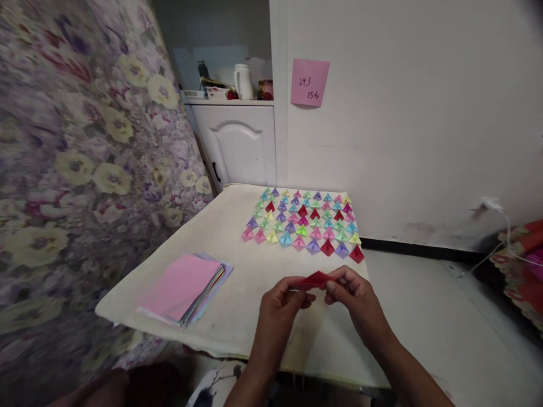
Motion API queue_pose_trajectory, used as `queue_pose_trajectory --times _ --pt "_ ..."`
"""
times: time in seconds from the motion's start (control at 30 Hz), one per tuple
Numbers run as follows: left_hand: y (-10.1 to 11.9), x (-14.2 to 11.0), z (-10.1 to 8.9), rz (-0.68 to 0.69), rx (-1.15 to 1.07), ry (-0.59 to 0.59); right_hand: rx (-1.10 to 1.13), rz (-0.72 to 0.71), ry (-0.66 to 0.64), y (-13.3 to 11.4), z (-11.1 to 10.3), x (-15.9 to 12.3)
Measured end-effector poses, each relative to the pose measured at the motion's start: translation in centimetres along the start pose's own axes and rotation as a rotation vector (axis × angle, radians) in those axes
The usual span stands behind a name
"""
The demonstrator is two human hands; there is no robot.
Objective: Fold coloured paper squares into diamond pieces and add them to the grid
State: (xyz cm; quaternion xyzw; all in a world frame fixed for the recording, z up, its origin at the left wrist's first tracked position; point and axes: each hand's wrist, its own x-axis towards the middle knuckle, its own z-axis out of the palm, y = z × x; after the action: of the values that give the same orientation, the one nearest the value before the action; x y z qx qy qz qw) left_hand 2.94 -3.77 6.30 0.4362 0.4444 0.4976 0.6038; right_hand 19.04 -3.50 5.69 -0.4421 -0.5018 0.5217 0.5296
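A small folded piece of red paper point(317, 279) is held up over the near part of the table. My left hand point(282, 302) pinches its left end between thumb and fingers. At the right end, my right hand point(352, 291) grips it the same way, thumb toward me. Beyond the hands, several rows of small folded paper pieces point(298, 242) in many colours lie on the cream table cover point(237, 294). To the left of my hands rests a stack of coloured paper sheets point(182, 285), a pink one on top.
A floral curtain point(97, 169) hangs along the left. Behind the table stand a white cabinet point(246, 141) with a white jug point(243, 82) on its shelf and a wall bearing a pink note point(310, 82). At right, a cable runs from a wall plug point(490, 204) near red fabric point(521, 265).
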Motion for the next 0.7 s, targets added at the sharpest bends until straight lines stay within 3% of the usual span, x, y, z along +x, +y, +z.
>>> queue_pose_trajectory --times 0.4,0.7 --pt "-0.62 0.1 0.11 -0.014 -0.043 0.008 0.115 0.046 -0.028 0.84 0.85 -0.11" --pt "-1.02 0.39 0.11 -0.022 -0.097 -0.018 -0.065 -0.006 -0.032 0.53 0.46 -0.16"
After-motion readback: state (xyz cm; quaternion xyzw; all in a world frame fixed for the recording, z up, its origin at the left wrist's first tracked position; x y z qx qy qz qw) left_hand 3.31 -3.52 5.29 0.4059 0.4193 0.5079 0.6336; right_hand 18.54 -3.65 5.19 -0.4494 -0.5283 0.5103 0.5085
